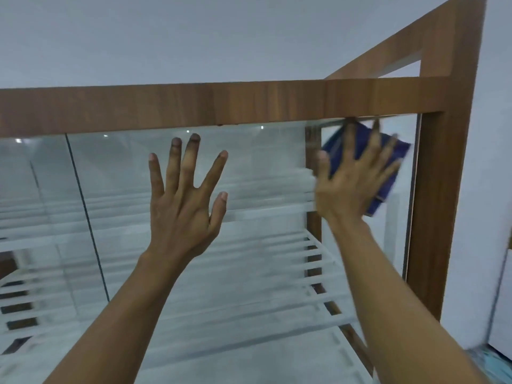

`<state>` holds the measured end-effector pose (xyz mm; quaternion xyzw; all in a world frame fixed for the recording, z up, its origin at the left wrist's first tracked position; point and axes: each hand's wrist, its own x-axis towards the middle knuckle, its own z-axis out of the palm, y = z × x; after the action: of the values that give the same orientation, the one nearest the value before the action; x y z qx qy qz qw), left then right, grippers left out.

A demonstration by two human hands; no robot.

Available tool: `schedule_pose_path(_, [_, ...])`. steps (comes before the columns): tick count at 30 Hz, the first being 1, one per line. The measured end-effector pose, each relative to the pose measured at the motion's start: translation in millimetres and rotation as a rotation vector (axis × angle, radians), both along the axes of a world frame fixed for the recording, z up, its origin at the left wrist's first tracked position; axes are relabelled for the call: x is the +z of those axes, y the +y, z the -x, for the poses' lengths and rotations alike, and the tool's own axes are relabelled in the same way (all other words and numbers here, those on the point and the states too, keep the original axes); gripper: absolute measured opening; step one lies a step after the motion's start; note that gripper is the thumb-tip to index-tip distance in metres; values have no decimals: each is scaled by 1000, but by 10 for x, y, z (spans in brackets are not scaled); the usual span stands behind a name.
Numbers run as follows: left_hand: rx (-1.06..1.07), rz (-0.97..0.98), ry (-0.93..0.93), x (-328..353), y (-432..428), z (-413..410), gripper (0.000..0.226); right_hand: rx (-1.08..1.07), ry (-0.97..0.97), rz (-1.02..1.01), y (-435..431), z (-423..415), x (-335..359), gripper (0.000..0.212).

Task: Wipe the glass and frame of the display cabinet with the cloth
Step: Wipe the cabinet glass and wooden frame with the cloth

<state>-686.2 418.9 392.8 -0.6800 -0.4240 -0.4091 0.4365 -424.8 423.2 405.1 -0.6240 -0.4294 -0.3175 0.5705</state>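
I pressed my right hand (pixel 353 184), fingers splayed flat, on the blue cloth (pixel 385 173) against the glass (pixel 249 173), just under the wooden top rail (pixel 194 105). My left hand (pixel 182 206) lay open, fingers spread, holding nothing, apparently on the pane. White slatted shelves (pixel 277 259) showed behind.

Two bare forearms, no sleeves, short nails on fingers (pixel 194 151)

Likely a shop: a wood-framed glass display cabinet (pixel 249 103) with white slatted shelves (pixel 249 261).
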Motion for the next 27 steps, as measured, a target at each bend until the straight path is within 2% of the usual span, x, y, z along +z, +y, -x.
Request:
schedule_pose_path(2, [-12, 1, -23, -1, 5, 24, 61, 78, -327, -5, -30, 656, -15, 68])
schedule_pose_path(4, [-19, 6, -50, 1, -9, 72, 63, 136, -632, 1, -44, 901, -65, 65])
schedule_pose_path(6, [-19, 9, -57, -16, -18, 161, 62, 133, -702, -15, 3, 615, -75, 64])
schedule_pose_path(8, [-13, 7, -37, -37, -21, 263, 60, 66, -545, -14, 43, 71, -133, 63])
schedule_pose_path(10, [-6, 15, -21, -50, -26, 308, 61, 26, -186, 39, 4, -471, -169, 65])
schedule_pose_path(12, [2, 20, -11, -73, -30, 232, 64, -7, 77, 46, -32, -547, -150, 67])
schedule_pose_path(13, [5, 21, -2, -102, -29, 141, 67, -18, 85, 40, -21, -369, -120, 67])
schedule_pose_path(14, [8, 24, 2, -146, -30, 26, 69, -1, -9, 28, -7, -98, -109, 67])
schedule_pose_path(17, [14, 43, -66, -275, -18, -236, 71, 154, -638, 20, -35, 643, -232, 65])
schedule_pose_path(18, [17, 51, -90, -298, -9, -258, 71, 179, -753, 22, -48, 635, -258, 64])
schedule_pose_path(19, [21, 54, -106, -312, -10, -263, 70, 178, -780, -1, -41, 477, -256, 63])
schedule_pose_path(21, [30, 59, -115, -319, -29, -277, 69, 103, -599, -20, 4, -62, -300, 64])
schedule_pose_path(23, [36, 70, -95, -335, -40, -362, 67, 16, -241, 26, 1, -581, -352, 65])
schedule_pose_path(25, [43, 71, -52, -374, -56, -530, 63, -5, -5, 24, -35, -566, -342, 66])
schedule_pose_path(26, [40, 67, -51, -392, -58, -613, 59, -2, 1, 22, -43, -344, -314, 66])
schedule_pose_path(27, [32, 61, -69, -407, -52, -665, 56, 30, -95, 35, -47, -45, -320, 66])
